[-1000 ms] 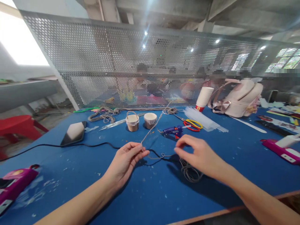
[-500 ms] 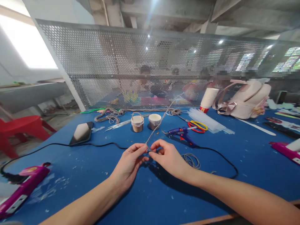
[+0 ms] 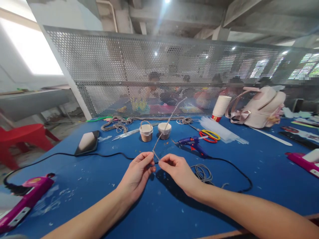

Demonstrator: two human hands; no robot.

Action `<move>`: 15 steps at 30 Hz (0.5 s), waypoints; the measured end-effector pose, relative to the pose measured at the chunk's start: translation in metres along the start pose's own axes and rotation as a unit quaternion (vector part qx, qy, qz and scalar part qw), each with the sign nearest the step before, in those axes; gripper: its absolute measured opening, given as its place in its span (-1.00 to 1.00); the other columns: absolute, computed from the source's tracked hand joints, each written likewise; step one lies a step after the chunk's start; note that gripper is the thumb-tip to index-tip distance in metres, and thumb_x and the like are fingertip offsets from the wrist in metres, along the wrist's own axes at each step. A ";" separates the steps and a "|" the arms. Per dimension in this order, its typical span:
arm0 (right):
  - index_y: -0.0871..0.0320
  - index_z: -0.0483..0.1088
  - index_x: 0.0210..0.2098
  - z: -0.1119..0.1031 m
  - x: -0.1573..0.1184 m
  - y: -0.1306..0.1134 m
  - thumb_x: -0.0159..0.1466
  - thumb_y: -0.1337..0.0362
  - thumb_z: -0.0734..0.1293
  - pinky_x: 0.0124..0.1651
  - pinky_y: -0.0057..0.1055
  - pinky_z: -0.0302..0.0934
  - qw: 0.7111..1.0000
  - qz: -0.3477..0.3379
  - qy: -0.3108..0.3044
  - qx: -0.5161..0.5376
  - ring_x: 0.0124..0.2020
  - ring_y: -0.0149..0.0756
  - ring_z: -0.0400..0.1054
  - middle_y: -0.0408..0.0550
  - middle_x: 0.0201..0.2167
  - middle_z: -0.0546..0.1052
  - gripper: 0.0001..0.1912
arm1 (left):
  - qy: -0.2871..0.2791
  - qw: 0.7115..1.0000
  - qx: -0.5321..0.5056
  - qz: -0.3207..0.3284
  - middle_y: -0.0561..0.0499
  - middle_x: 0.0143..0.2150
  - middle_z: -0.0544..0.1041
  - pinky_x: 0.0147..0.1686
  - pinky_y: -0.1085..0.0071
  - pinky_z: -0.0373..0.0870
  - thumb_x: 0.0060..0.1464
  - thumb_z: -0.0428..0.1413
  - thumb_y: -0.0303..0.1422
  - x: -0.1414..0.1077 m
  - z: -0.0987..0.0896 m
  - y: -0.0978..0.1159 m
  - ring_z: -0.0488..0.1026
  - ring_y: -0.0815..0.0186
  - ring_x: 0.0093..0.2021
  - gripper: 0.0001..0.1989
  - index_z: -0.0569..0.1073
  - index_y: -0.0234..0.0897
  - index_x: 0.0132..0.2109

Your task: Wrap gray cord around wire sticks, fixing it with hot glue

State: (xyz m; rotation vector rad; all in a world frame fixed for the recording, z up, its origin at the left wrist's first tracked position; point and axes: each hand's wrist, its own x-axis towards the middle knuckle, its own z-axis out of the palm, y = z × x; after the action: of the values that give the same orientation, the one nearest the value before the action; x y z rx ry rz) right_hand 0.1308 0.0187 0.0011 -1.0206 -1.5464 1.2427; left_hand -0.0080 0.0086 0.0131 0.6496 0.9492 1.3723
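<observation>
A thin, stiff length of grey cord-wrapped wire (image 3: 163,132) rises from my fingers and leans up to the right. My left hand (image 3: 139,171) pinches it near its lower end, thumb against fingers. From that pinch a short grey strand slants down to my right hand (image 3: 179,172), whose thumb and forefinger are closed on it. Just beyond my hands stand two small cups, a handled one (image 3: 146,132) and one without a handle (image 3: 164,130), each with a pale lining and brown below. A loose coil of grey cord (image 3: 203,173) lies beside my right wrist.
A blue glue gun (image 3: 191,141) lies to the right, its black cable crossing the table. Behind it are scissors (image 3: 210,135), clear plastic strips (image 3: 220,129) and stacked paper cups (image 3: 221,105). A phone (image 3: 87,142) and a purple power strip (image 3: 26,200) lie left. A perforated screen (image 3: 99,66) borders the back.
My hands have moved slightly apart, and the short strand between them now shows stretched. The upright wire's tip has swung a little left and down.
</observation>
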 end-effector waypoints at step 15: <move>0.21 0.38 -0.49 0.002 0.002 0.001 0.10 0.20 0.33 -0.59 -0.51 -0.18 0.992 0.094 -0.023 0.075 -0.65 -0.54 -0.06 -0.27 -0.66 0.24 -0.81 | -0.034 0.999 -0.007 -0.019 0.10 -0.56 0.32 -0.57 0.58 0.29 -0.10 0.22 -0.44 0.001 -0.003 -0.005 0.28 0.47 -0.55 -0.89 0.43 -0.34 -0.48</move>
State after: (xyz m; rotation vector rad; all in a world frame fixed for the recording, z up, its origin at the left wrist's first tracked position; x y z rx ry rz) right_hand 0.1289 0.0203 0.0003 -1.0651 -1.3920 1.4985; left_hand -0.0085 0.0086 0.0074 0.6597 0.8922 1.3138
